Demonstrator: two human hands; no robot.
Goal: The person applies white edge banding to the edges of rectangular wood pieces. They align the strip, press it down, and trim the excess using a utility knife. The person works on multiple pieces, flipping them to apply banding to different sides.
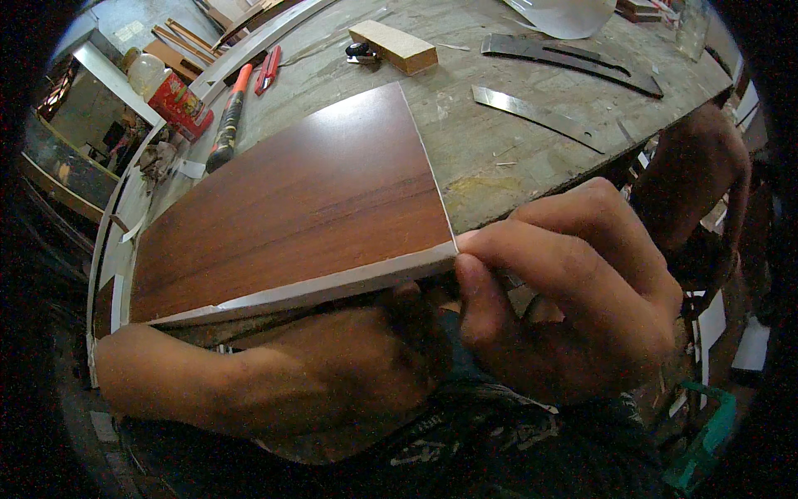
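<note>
Brown panel: we've got a reddish-brown wood-grain board [299, 200] lying face up on the grimy grey worktop [453, 116], its long near edge turned toward us.
Pale edge: a narrow white edge strip [324, 286] runs along that near side, right up to the near right corner.
Right hand: our right hand [573, 283] has thumb and index finger together, pinched on the strip's end at that corner.
Left hand: our left hand [357, 358] sits low under the near edge, mostly in shadow, so we can't tell if it's gripping or just propping.
Doing it well: we'd say keep that pinch light and square to the corner, since a thin strip probably kinks if it's twisted. Steady the board with the other hand, and check strip and top face line up along the whole run.
Sharp bits: a thin bare steel blade [532, 116] and a dark slotted metal blade [573, 65] lie beyond the right hand. We'd keep knuckles clear.
Far side: red utility knife [268, 71], orange-and-black tool handle [229, 121], beige rectangular block [395, 47].
</note>
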